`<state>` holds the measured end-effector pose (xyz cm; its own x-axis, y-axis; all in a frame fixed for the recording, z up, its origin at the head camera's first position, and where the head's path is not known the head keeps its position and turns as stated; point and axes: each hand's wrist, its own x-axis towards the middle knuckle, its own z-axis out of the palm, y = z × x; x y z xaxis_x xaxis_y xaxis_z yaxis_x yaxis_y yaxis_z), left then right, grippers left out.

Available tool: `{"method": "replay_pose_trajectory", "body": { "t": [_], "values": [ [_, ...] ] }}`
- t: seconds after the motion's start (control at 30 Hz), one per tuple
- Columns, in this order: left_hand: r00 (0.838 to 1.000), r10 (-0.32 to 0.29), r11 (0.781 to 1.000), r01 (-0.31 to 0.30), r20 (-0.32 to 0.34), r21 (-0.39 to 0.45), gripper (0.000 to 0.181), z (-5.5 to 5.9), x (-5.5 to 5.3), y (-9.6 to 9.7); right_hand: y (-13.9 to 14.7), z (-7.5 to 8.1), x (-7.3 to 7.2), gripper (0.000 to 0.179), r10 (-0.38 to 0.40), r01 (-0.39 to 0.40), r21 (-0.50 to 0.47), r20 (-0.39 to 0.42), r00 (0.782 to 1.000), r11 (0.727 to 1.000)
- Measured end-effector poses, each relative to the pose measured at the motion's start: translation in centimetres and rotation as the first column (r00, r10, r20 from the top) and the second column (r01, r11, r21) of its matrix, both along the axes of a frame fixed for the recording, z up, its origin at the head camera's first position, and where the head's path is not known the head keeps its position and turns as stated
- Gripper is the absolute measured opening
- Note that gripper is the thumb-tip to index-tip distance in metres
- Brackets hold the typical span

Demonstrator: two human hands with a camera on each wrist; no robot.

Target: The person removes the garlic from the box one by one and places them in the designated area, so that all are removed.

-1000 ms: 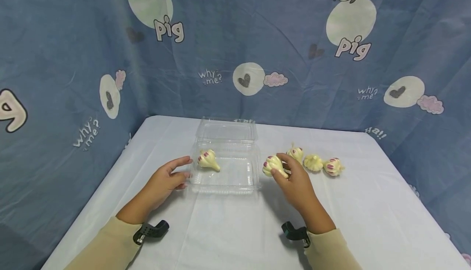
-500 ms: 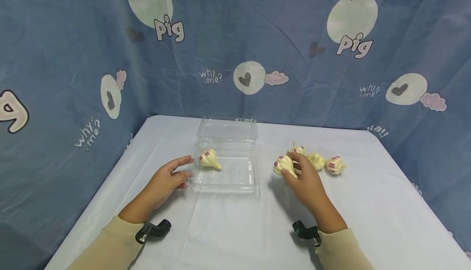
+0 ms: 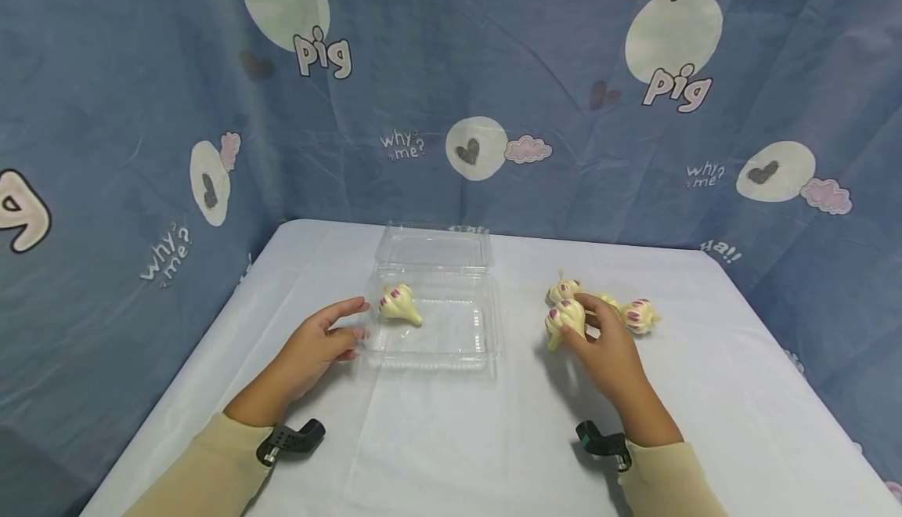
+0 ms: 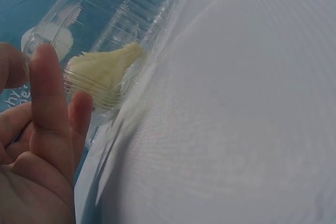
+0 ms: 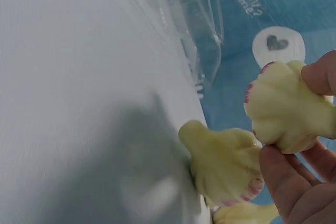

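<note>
A garlic bulb [image 3: 564, 319] with purple-tipped cloves is pinched between the thumb and fingers of my right hand [image 3: 606, 348], raised over the table. In the right wrist view another garlic bulb [image 5: 226, 163] lies just below the held bulb [image 5: 286, 106]. My left hand [image 3: 313, 352] is at the left side of a clear plastic clamshell box [image 3: 454, 330], fingers loosely extended, fingertips right at its rim. One garlic bulb [image 3: 399, 305] lies inside the box at the left, its stem toward the middle. That bulb [image 4: 102, 69] shows through the ribbed wall in the left wrist view.
The box's lid [image 3: 433, 249] is folded back, away from me. Beside and behind my right hand lie loose garlic bulbs: one at the back [image 3: 563, 291], one partly hidden [image 3: 610, 301] and one at the right [image 3: 640, 316]. A white cloth [image 3: 437, 439] covers the table; a blue patterned curtain [image 3: 395, 86] surrounds it.
My right hand has moved to the right with its garlic bulb, whose stem has swung from lower right to pointing down. The left hand and the box have stayed put.
</note>
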<state>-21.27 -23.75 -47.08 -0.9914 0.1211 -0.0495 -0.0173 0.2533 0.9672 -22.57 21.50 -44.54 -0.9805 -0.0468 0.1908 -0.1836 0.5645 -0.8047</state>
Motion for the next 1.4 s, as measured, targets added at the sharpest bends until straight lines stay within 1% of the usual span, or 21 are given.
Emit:
{"method": "replay_pose_trajectory", "body": {
  "t": [0.07,0.2,0.37,0.47,0.6,0.77,0.87,1.0,1.2,1.4],
  "values": [
    [1.0,-0.001,1.0,0.001,-0.001,0.009,0.061,0.1,0.0,0.0,0.3,0.0,0.1,0.061,-0.013,0.013,-0.008,0.009,1.0,1.0],
    [1.0,-0.005,1.0,0.005,-0.003,0.019,0.062,0.2,0.0,0.0,1.0,0.3,0.4,0.062,-0.027,0.027,-0.024,0.001,1.0,0.999],
    [1.0,-0.013,1.0,0.013,-0.009,0.022,0.062,0.1,0.0,0.1,2.0,0.6,0.5,0.063,-0.081,0.081,-0.013,-0.028,0.996,0.997],
    [1.0,-0.005,1.0,0.005,-0.007,0.008,0.062,0.2,-0.1,0.2,2.6,0.5,0.4,0.063,-0.113,0.113,0.001,-0.037,0.993,0.994],
    [1.0,-0.007,1.0,0.006,-0.013,-0.008,0.061,0.2,-0.3,0.1,3.3,0.1,0.3,0.062,-0.16,0.16,0.008,-0.021,0.987,0.987],
    [1.0,-0.005,1.0,0.005,-0.01,-0.004,0.06,0.2,-0.4,0.0,3.9,-0.1,-0.1,0.062,-0.218,0.218,0.0,0.0,0.976,0.976],
    [1.0,0.008,1.0,-0.008,-0.002,0.002,0.059,0.1,-0.3,-0.1,4.1,-0.2,-0.3,0.062,-0.245,0.245,0.008,0.023,0.969,0.969],
    [1.0,0.009,1.0,-0.01,-0.009,-0.002,0.06,0.0,-0.1,-0.1,4.3,-0.4,-0.5,0.062,-0.27,0.269,0.024,0.079,0.96,0.963],
    [1.0,0.002,1.0,-0.002,-0.006,-0.008,0.06,0.0,-0.1,0.0,4.5,-1.0,-0.4,0.063,-0.256,0.252,0.046,0.147,0.955,0.967],
    [1.0,-0.004,1.0,0.004,-0.012,-0.007,0.061,0.0,0.0,0.0,4.5,-1.2,-0.3,0.066,-0.253,0.246,0.059,0.192,0.948,0.968]
  ]
}}
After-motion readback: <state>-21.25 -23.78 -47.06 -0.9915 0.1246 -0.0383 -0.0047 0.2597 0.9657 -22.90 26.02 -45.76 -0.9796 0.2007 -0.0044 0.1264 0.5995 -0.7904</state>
